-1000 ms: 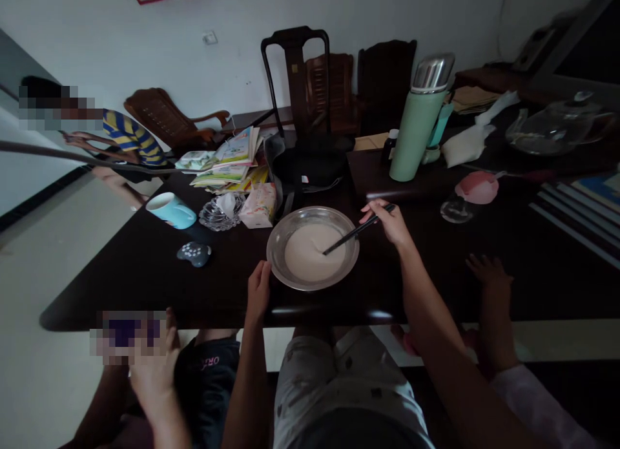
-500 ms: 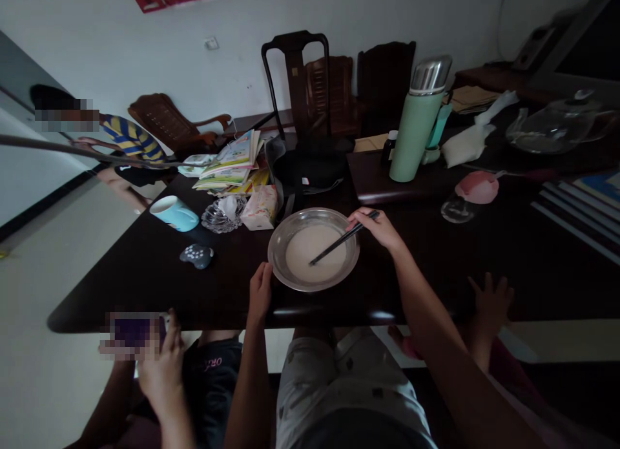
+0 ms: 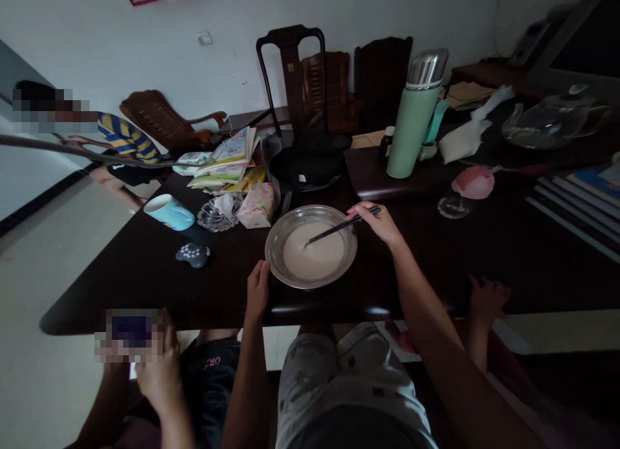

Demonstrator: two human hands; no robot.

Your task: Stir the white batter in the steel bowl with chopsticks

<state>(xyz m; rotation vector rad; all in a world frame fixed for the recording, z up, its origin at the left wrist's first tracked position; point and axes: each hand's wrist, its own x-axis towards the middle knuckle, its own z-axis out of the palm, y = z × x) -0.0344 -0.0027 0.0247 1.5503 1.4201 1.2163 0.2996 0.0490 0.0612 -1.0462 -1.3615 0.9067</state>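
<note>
A wide metal bowl [image 3: 274, 268] with pale, milky batter [image 3: 314, 258] in it stands near the table's front edge. My right hand [image 3: 378, 221] is closed round dark chopsticks [image 3: 334, 230] over the bowl's right rim. Their tips dip into the batter, left of its middle. At the bowl's lower left side is my left hand [image 3: 258, 284], its fingers closed and its fingertips at the rim. The side of the bowl hides part of its grip.
Left of the bowl are a tissue pack [image 3: 256, 205], glass dish [image 3: 220, 213], blue mug [image 3: 169, 212] and dark speckled object [image 3: 192, 255]. A green thermos [image 3: 411, 132] and glass teapot [image 3: 549, 123] stand behind right. Another person's hand [image 3: 489, 298] rests on the right edge; someone at left holds a phone.
The chopstick tips have moved through the batter, away from me and slightly left, and the chopsticks slant less steeply. My left hand stays at the rim. The view has shifted slightly.
</note>
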